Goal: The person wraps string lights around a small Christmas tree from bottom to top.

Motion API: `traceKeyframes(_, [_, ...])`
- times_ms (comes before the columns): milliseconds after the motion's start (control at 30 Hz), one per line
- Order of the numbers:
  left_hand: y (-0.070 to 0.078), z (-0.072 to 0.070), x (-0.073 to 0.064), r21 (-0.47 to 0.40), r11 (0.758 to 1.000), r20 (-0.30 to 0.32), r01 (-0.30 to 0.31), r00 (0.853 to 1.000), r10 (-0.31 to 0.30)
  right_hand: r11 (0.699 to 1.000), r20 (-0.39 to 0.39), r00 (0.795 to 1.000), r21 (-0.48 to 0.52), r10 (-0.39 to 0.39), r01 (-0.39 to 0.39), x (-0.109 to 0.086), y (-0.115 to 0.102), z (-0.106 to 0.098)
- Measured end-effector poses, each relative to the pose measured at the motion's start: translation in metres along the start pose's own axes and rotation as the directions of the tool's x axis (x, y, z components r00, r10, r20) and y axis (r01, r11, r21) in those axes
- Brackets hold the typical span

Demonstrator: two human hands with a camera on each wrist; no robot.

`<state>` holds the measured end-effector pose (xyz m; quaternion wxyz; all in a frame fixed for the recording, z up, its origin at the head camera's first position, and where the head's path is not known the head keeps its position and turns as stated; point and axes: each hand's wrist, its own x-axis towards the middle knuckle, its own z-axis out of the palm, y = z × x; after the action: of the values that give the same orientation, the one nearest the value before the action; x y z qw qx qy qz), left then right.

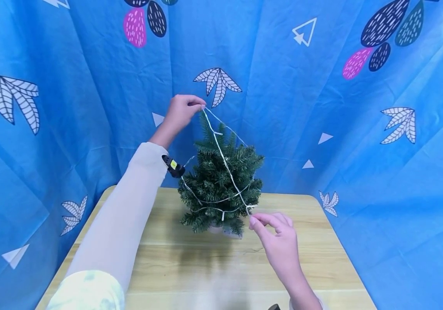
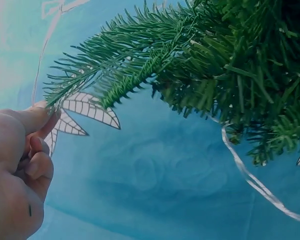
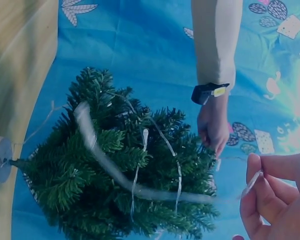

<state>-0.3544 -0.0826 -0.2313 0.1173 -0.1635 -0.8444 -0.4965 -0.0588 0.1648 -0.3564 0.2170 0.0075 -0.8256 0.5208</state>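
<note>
A small green artificial Christmas tree (image 1: 210, 170) stands on the table, a white string of fairy lights (image 1: 225, 163) looped around its lower branches. At the treetop my left hand (image 1: 183, 111) pinches the string between thumb and fingertips; the left wrist view has these fingertips (image 2: 37, 117) at the tip of the top branch. Lower, in front of the tree's right side, my right hand (image 1: 281, 243) pinches another part of the string. Between the hands the string runs slantwise across the front. In the right wrist view, a near stretch of it is blurred.
The tree's round pale base (image 3: 0, 157) shows in the right wrist view. Under it lies a light wooden table (image 1: 159, 267). A blue patterned cloth (image 1: 283, 107) hangs close behind the table and along both sides.
</note>
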Motion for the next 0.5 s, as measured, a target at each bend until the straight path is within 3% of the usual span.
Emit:
traceKeyframes(167, [-0.012,-0.004,-0.006,-0.116,0.991,-0.017,0.066,0.998,-0.068,1.0,0.02,1.0,-0.008,0.017,-0.016,-0.001,-0.002,0.003])
traceKeyframes(500, [-0.045,-0.003,-0.029,-0.189,0.978,0.009,0.088,0.996,-0.088,1.0,0.057,0.998,-0.022,0.02,-0.019,-0.007,-0.003,0.009])
